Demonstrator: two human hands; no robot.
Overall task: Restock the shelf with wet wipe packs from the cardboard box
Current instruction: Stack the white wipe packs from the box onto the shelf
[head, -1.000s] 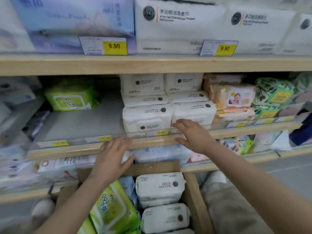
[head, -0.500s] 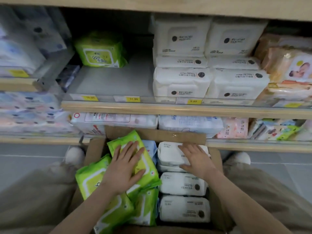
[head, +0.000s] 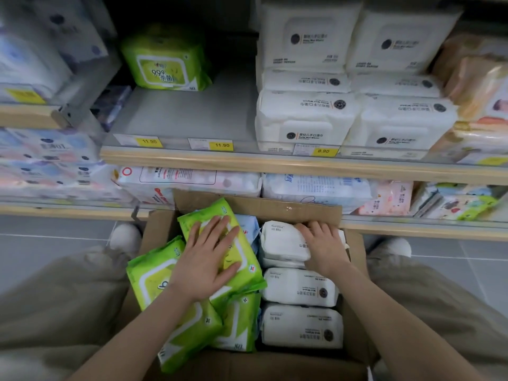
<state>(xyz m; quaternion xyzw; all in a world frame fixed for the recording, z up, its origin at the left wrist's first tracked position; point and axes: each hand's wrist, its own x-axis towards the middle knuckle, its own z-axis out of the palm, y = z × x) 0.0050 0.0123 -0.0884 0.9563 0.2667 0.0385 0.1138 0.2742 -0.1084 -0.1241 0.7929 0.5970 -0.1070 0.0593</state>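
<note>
An open cardboard box (head: 258, 206) sits on the floor between my knees, below the shelf. Green wet wipe packs fill its left side and white packs (head: 299, 288) its right. My left hand (head: 211, 257) lies flat, fingers spread, on the top green pack (head: 247, 268). My right hand (head: 323, 247) has its fingers curled over the far end of the rearmost white pack (head: 283, 243), which is tilted up. On the grey middle shelf (head: 187, 116) one green pack (head: 165, 63) stands at the back left, and white packs (head: 308, 118) are stacked to the right.
Yellow price tags (head: 221, 145) line the shelf's wooden front edge (head: 247, 163). The lower shelf, just behind the box flap, holds pink and blue packs (head: 316, 188). Orange baby wipe packs (head: 478, 86) stand at far right. My shoes (head: 125, 237) rest on grey floor tiles.
Both hands came down from the middle shelf's edge into the box and my view tilted down. The left hand settled on a green pack; the right closed on the rearmost white pack.
</note>
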